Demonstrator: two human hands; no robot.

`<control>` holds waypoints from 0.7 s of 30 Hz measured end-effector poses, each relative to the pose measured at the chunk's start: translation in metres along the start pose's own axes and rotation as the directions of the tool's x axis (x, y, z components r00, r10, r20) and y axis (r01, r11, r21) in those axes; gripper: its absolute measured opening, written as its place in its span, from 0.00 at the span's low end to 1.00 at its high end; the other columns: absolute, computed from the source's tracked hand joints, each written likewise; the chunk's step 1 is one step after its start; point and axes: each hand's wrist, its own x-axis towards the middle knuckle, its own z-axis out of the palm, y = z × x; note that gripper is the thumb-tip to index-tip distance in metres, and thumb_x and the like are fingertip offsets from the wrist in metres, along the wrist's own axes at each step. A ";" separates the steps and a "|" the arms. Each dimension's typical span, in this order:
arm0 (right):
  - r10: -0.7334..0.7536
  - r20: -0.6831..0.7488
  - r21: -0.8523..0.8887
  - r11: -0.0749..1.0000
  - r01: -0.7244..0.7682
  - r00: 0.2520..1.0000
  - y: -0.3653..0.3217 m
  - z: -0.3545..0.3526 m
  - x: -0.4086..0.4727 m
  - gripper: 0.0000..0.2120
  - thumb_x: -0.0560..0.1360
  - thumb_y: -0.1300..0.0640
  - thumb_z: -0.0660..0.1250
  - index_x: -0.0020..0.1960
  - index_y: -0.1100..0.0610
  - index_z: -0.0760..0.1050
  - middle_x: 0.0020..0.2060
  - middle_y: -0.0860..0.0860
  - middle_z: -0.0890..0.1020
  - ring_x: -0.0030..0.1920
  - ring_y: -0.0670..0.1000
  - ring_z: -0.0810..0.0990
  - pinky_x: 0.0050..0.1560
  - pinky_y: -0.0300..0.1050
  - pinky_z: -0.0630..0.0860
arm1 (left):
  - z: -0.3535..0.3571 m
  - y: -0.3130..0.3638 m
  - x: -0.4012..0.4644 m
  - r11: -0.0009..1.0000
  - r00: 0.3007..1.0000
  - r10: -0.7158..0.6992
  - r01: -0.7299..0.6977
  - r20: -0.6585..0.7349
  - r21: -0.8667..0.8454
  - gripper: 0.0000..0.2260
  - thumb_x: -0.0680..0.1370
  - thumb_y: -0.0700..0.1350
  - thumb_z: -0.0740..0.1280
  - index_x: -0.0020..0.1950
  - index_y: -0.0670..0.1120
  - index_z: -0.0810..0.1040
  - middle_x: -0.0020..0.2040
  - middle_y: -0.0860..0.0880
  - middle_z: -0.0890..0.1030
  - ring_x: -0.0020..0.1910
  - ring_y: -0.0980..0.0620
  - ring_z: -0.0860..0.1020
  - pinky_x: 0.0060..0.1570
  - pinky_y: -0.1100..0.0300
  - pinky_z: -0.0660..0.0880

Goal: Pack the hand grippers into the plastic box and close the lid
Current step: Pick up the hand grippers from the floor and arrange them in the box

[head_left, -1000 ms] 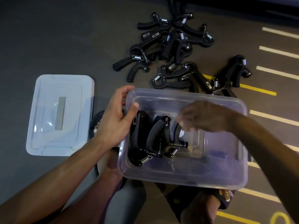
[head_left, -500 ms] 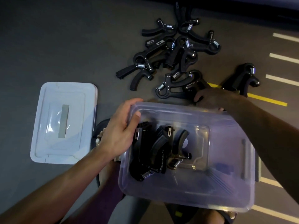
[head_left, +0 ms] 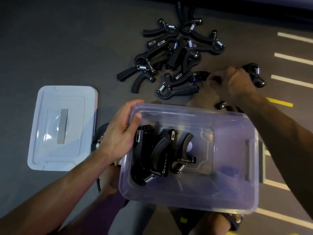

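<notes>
The left hand [head_left: 119,136] grips the near-left corner of the clear plastic box [head_left: 237,197], thumb hooked over the rim; three or so black hand grippers [head_left: 162,150] lie inside against its left end. The right hand [head_left: 237,83] reaches past the box and is closed around one gripper [head_left: 255,75] on the dark floor [head_left: 59,39], just right of the loose pile [head_left: 176,56]; the lid [head_left: 62,128] lies flat to the left, apart from the box.

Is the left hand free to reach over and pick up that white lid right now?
Probably not yet. The left hand is gripping the plastic box at its corner. The lid lies on the floor just left of it with nothing between, so letting go would likely suffice.
</notes>
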 end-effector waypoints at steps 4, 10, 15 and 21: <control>-0.037 -0.227 0.107 0.992 0.063 0.973 -0.001 -0.021 -0.019 0.10 0.76 0.51 0.65 0.51 0.54 0.82 0.47 0.55 0.84 0.49 0.60 0.81 0.51 0.47 0.75 | 0.001 -0.002 0.000 1.000 1.000 0.014 -0.014 -0.006 -0.001 0.14 0.86 0.50 0.59 0.72 0.58 0.70 0.64 0.60 0.77 0.60 0.65 0.74 0.55 0.77 0.66; 0.128 -0.358 0.748 0.633 0.201 0.925 -0.015 -0.049 -0.064 0.08 0.75 0.58 0.69 0.53 0.53 0.78 0.43 0.49 0.82 0.46 0.52 0.84 0.50 0.46 0.82 | 0.003 -0.006 -0.001 0.999 0.999 0.039 -0.040 -0.037 -0.014 0.15 0.86 0.48 0.60 0.73 0.55 0.71 0.68 0.56 0.76 0.67 0.62 0.73 0.62 0.75 0.66; 0.146 -0.188 0.959 0.242 0.149 0.971 -0.031 -0.068 -0.095 0.07 0.76 0.63 0.67 0.53 0.54 0.78 0.42 0.53 0.81 0.39 0.50 0.82 0.45 0.51 0.81 | 0.003 -0.008 -0.002 0.998 0.996 0.061 -0.063 -0.058 -0.024 0.15 0.86 0.49 0.60 0.73 0.55 0.71 0.68 0.55 0.77 0.67 0.59 0.74 0.64 0.67 0.69; 0.014 0.134 0.897 0.423 -0.128 0.991 -0.036 -0.045 -0.137 0.08 0.76 0.71 0.66 0.50 0.61 0.79 0.39 0.54 0.84 0.36 0.51 0.84 0.39 0.44 0.83 | 0.004 -0.010 -0.004 0.996 0.993 0.083 -0.086 -0.079 -0.037 0.15 0.86 0.50 0.60 0.72 0.53 0.71 0.66 0.55 0.78 0.64 0.60 0.76 0.61 0.70 0.69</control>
